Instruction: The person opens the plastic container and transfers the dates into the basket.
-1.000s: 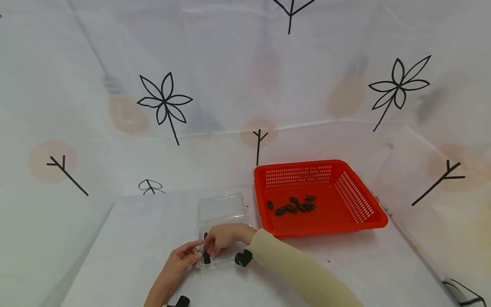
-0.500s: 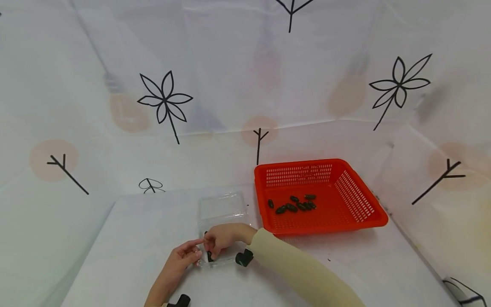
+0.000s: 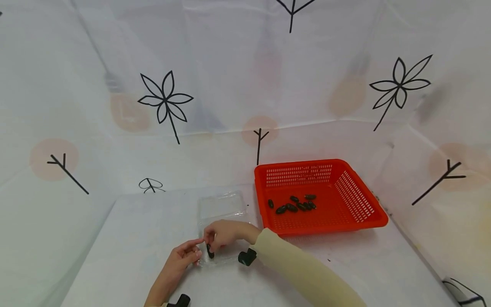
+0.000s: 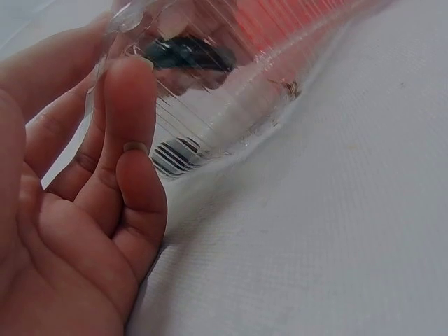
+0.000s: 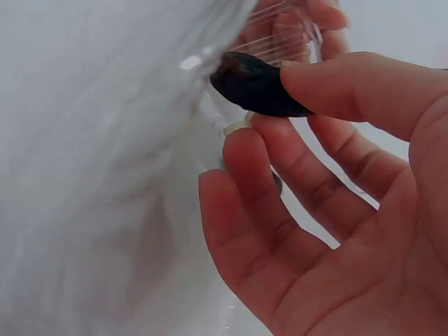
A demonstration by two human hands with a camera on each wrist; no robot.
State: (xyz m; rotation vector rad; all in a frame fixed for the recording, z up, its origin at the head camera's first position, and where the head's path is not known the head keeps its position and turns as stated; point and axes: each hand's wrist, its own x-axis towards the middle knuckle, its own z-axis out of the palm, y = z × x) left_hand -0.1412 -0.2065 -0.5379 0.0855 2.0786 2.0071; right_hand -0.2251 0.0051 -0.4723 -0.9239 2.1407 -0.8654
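Note:
My right hand (image 3: 227,232) pinches a dark, glossy mussel-like piece (image 5: 255,85) between thumb and fingertips, with its brownish end sticking out in the right wrist view. It holds the piece over the left part of a clear plastic clamshell box (image 3: 226,258). The left hand (image 3: 177,263) grips the box's left side, its thumb and fingers on the thin wall in the left wrist view. Through the ribbed wall, a second dark piece (image 4: 176,155) shows low in the box. The right hand covers part of the box in the head view.
A red slotted basket (image 3: 345,230) stands at the right, with several similar dark pieces (image 3: 291,207) on its floor. The box's lid (image 3: 221,207) lies folded back toward the wall. White patterned cloth walls enclose the white table (image 3: 134,238).
The right hand has risen slightly and lifted, with the dark piece now showing beneath its fingers at a new slant. The left hand keeps its place at the box.

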